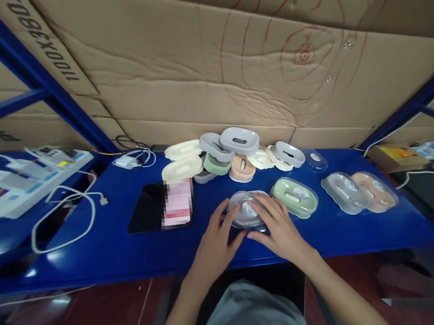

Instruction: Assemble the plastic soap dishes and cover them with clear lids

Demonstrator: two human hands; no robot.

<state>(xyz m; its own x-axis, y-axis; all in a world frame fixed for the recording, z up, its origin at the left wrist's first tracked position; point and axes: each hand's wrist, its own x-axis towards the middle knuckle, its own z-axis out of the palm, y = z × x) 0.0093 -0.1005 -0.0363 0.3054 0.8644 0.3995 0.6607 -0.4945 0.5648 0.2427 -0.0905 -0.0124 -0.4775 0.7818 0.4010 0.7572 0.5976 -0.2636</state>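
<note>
Near the front of the blue table, both my hands are around a grey soap dish point(240, 201) with a clear lid and a round white label. My left hand point(218, 229) grips its left side, fingers curled over the lid's edge. On the opposite side my right hand point(280, 223) presses the lid with its fingers, thumb low at the front. Whether the lid is fully seated cannot be made out. Just right of my hands lies a lidded green soap dish point(294, 198). Farther right, a lidded grey dish point(345, 193) overlaps a lidded peach one point(375, 191).
Behind my hands is a pile of lidless soap dishes point(240, 140) in grey, cream, green and peach. A loose clear lid point(315, 159) lies right of it. Left are a phone-like black device point(147, 208), a white cable point(89, 204) and a power strip point(41, 183). Cardboard point(162, 80) stands behind.
</note>
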